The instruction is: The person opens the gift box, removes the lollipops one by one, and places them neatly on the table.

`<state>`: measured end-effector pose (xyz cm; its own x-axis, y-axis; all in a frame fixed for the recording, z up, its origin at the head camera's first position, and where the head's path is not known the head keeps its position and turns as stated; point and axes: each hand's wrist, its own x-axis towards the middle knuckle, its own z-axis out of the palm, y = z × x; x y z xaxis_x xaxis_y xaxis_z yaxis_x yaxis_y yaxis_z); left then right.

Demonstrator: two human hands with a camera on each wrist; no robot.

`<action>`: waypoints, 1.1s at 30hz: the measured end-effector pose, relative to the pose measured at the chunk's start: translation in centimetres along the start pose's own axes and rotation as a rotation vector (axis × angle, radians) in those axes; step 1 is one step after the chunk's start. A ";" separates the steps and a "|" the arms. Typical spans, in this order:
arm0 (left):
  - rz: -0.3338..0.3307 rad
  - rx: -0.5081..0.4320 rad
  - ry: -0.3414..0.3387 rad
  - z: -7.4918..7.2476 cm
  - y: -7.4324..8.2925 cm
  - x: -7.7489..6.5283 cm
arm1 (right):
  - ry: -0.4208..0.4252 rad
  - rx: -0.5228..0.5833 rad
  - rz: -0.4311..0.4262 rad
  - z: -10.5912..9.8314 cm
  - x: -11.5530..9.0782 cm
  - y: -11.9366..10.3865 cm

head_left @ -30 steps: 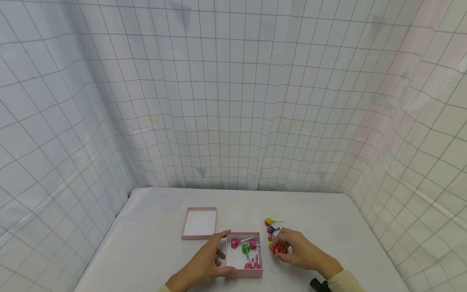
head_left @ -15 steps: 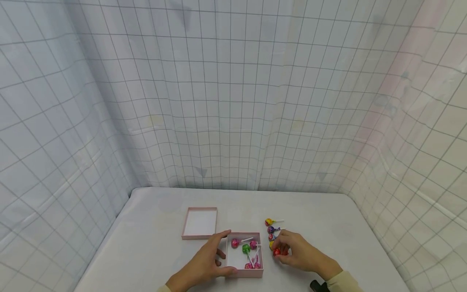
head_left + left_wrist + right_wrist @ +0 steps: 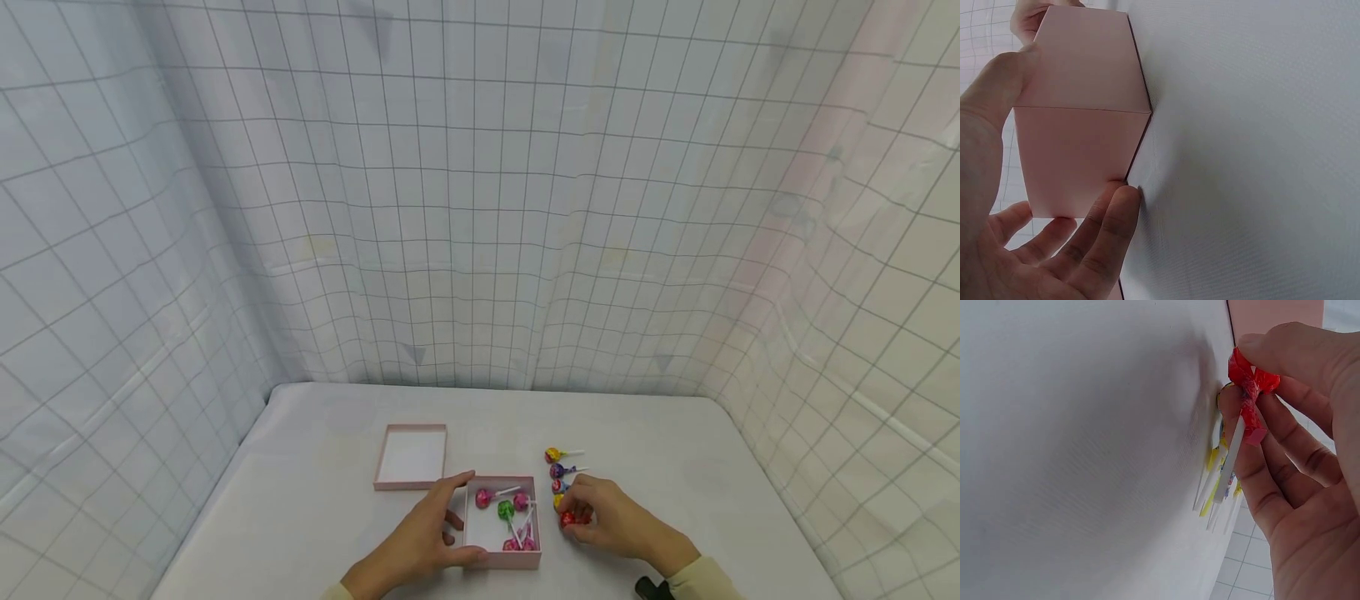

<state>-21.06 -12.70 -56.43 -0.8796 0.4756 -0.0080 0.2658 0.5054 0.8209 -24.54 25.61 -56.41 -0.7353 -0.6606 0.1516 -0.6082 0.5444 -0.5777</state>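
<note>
My left hand [image 3: 423, 533] holds the open pink box [image 3: 501, 560] at its left side, thumb at the near wall and forefinger at the far corner. In the left wrist view, the other fingers lie along the box's side wall. Inside are a green lollipop [image 3: 506, 509] and several pink lollipops [image 3: 482, 498]. Right of the box, my right hand [image 3: 611, 521] pinches a red lollipop [image 3: 1249, 394] between thumb and fingers, close to the table, its white stick pointing away from the thumb. Behind it lie a yellow lollipop [image 3: 558, 502] and a red-and-blue lollipop [image 3: 557, 486], partly hidden.
A shallow pink lid [image 3: 411, 486] lies behind and left of the box, white inside facing up. Further back on the right are a purple lollipop [image 3: 557, 471] and a yellow-and-red lollipop [image 3: 552, 455]. Gridded white curtains surround the white table [image 3: 300, 467].
My right hand has shifted slightly toward the near side with the red lollipop, showing more of the purple lollipop's stick. The left hand and box stay put.
</note>
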 end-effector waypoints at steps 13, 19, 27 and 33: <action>-0.016 -0.010 -0.010 -0.1 0.1 0.2 | -0.003 -0.091 0.040 0.4 0.0 0.0; -0.020 0.000 -0.012 -0.1 0.1 0.2 | -0.001 -0.120 0.052 0.5 0.0 0.0; -0.024 -0.004 -0.015 0.0 0.2 0.0 | -0.001 -0.122 0.065 0.5 0.0 -0.2; -0.020 -0.007 -0.011 0.0 0.3 -0.1 | 0.021 -0.135 0.037 0.6 -0.1 -0.1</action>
<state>-20.96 -12.60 -56.15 -0.8803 0.4734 -0.0304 0.2455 0.5094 0.8248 -24.23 25.29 -56.89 -0.7634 -0.6284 0.1495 -0.6140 0.6341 -0.4700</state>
